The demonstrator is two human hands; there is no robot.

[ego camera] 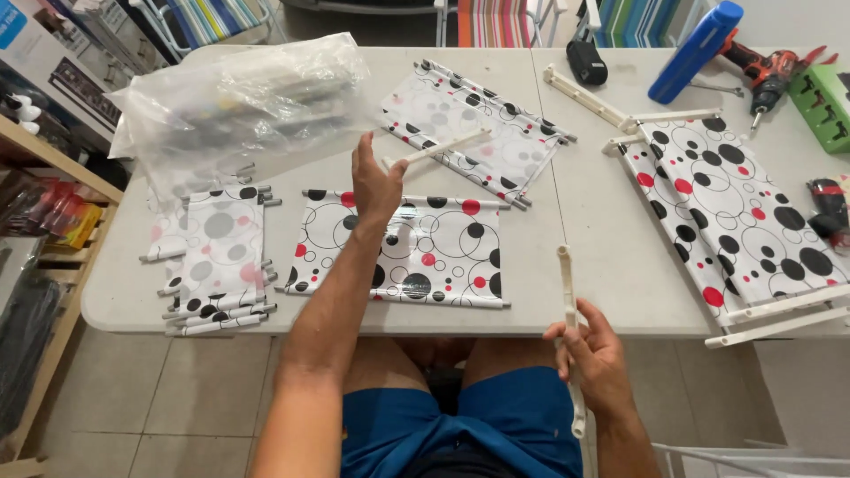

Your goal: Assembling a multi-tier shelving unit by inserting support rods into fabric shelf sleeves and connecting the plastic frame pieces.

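Left hand, raised over the middle of the tabletop, pinches the near end of a thin white rod between thumb and fingers; the rod runs from the hand up and to the right, its far end hanging over the folded spotted fabric panel at the far centre. Right hand, low at the near edge and over the person's lap, is closed around a white plastic connector bar that stands almost upright in the head view, its long axis pointing away from the person, its upper end reaching just above the tabletop's near edge.

The two pieces lie well apart: the rod is to the far left of the bar, and their long axes cross at a wide angle (the rod slanting, the bar near vertical). The rod's free end points away from the bar.

Directly under the left forearm lies a flat spotted fabric panel with white rods along its far and near edges. A stack of smaller spotted panels sits at the near left, beside a crumpled clear plastic bag holding more parts. On the right, a partly built white frame with spotted fabric stretches diagonally. A cordless drill and a blue cylinder rest at the far right, with a green case at the edge.
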